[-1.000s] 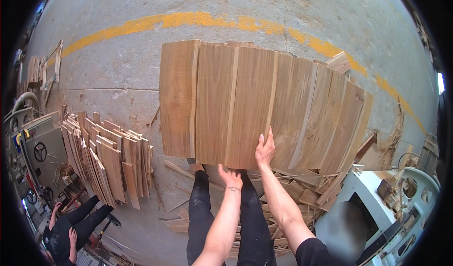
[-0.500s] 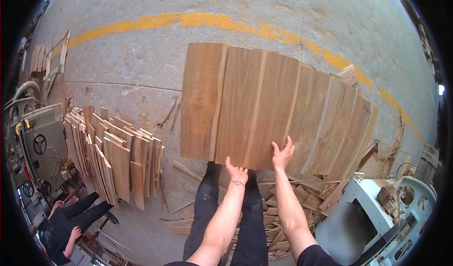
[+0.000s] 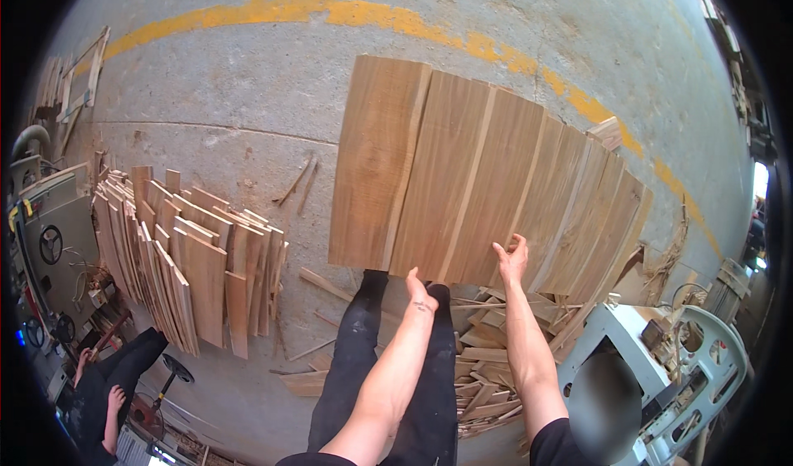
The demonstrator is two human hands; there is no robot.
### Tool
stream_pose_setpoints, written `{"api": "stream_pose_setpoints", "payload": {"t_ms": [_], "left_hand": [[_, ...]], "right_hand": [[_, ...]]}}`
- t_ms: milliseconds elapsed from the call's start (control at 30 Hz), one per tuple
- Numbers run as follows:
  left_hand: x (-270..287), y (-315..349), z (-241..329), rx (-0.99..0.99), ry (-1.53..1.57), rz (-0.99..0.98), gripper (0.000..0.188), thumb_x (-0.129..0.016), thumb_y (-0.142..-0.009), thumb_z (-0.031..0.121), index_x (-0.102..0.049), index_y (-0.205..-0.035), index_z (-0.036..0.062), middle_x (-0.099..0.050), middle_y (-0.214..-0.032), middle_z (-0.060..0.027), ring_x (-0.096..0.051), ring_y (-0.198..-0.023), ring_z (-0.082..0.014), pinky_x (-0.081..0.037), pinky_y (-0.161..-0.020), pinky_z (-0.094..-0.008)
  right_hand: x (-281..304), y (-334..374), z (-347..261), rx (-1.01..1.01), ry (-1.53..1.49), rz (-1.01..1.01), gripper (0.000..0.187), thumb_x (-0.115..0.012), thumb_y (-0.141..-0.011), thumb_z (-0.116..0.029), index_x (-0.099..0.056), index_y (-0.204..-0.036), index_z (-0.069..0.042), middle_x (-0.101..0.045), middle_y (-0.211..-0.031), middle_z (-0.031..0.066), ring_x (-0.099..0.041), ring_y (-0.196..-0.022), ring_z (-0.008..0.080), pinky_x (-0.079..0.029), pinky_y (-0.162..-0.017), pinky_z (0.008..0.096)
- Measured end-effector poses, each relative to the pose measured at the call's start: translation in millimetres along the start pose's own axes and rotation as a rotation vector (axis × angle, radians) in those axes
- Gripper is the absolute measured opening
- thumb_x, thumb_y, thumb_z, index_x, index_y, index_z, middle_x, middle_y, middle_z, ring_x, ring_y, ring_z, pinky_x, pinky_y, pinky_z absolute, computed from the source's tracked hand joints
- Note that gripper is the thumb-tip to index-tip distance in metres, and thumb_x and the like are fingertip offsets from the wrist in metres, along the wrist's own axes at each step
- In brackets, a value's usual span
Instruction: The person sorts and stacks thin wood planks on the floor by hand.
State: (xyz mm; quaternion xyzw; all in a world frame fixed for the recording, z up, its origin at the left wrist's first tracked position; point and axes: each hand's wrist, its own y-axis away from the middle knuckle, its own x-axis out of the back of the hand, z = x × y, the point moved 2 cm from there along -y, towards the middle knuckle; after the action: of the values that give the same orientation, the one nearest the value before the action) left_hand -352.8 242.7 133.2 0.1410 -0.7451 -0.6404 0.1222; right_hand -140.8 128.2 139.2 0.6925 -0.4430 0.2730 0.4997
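Observation:
A row of long brown wooden boards lies side by side in front of me, with paler strips along some edges. The leftmost board is wide and set slightly apart by a dark gap. My left hand is at the near edge of the boards, thumb raised against that edge; its other fingers are mostly hidden. Farther right, my right hand is over the near part of the row, thumb and fingers apart, with nothing held in it. Whether its fingertips touch the wood is hard to tell.
Many upright wooden planks stand packed at left. Scrap wood is heaped by my legs. A pale blue machine stands at right. Another person is at lower left beside a grey machine. A yellow line crosses the concrete floor.
The whole view has shifted, with the boards' left end now farther right. My right hand has turned, its fingers more bent. My left hand stays at the near edge.

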Motion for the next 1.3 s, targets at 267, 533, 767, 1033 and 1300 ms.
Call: {"api": "stream_pose_setpoints", "payload": {"t_ms": [267, 533, 767, 1033, 1300], "left_hand": [[-41.9, -19.9, 222.8, -1.633, -1.37, 0.569, 0.061, -0.063, -0.089, 0.031, -0.043, -0.132, -0.0075, -0.046, -0.136, -0.0306, -0.043, -0.13, -0.0396, -0.031, -0.112, -0.0466], [-161.8, -81.3, 299.6, -1.335, -1.561, 0.253, 0.052, -0.063, -0.091, 0.025, -0.048, -0.136, 0.0047, -0.059, -0.128, -0.0179, -0.057, -0.116, -0.033, -0.044, -0.098, -0.0386], [-147.1, -63.2, 340.5, -1.382, -1.578, 0.19, 0.063, -0.064, -0.09, 0.037, -0.044, -0.138, 0.0012, -0.05, -0.137, -0.021, -0.05, -0.124, -0.036, -0.04, -0.102, -0.0407], [-68.8, -46.1, 128.4, -1.917, -2.238, 0.279, 0.082, -0.06, -0.089, 0.049, -0.031, -0.144, -0.005, -0.026, -0.147, -0.035, -0.022, -0.139, -0.0468, -0.021, -0.115, -0.0508], [139.6, 16.5, -166.7, -0.81, -2.199, -0.817, 0.067, -0.06, -0.093, 0.021, -0.026, -0.147, -0.0015, -0.026, -0.153, -0.0201, -0.026, -0.142, -0.03, -0.022, -0.116, -0.0412]], "right_hand": [[-8.4, -32.8, 39.0, 0.064, -0.285, 0.092, 0.052, -0.084, -0.074, -0.021, -0.047, -0.105, -0.004, -0.06, -0.09, 0.0065, -0.06, -0.078, 0.0195, -0.05, -0.079, 0.0378], [-2.8, -9.8, 26.4, -0.195, -0.179, 0.128, 0.058, -0.079, -0.072, -0.047, -0.057, -0.112, -0.012, -0.06, -0.103, 0.0117, -0.06, -0.097, 0.0268, -0.048, -0.085, 0.0396], [-8.7, -14.4, 2.2, -0.182, -0.352, 0.04, 0.054, -0.078, -0.074, -0.047, -0.06, -0.11, -0.011, -0.06, -0.102, 0.0101, -0.06, -0.096, 0.0248, -0.048, -0.084, 0.0379], [-6.0, 20.0, 67.5, -0.149, -0.612, 0.258, 0.042, -0.079, -0.075, -0.027, -0.058, -0.104, -0.007, -0.059, -0.102, 0.0126, -0.06, -0.096, 0.0292, -0.049, -0.082, 0.0393], [26.5, 145.1, 158.0, -0.048, -1.015, 0.082, 0.032, -0.071, -0.08, -0.021, -0.061, -0.104, -0.004, -0.066, -0.094, 0.011, -0.066, -0.088, 0.029, -0.052, -0.075, 0.0394]]}}
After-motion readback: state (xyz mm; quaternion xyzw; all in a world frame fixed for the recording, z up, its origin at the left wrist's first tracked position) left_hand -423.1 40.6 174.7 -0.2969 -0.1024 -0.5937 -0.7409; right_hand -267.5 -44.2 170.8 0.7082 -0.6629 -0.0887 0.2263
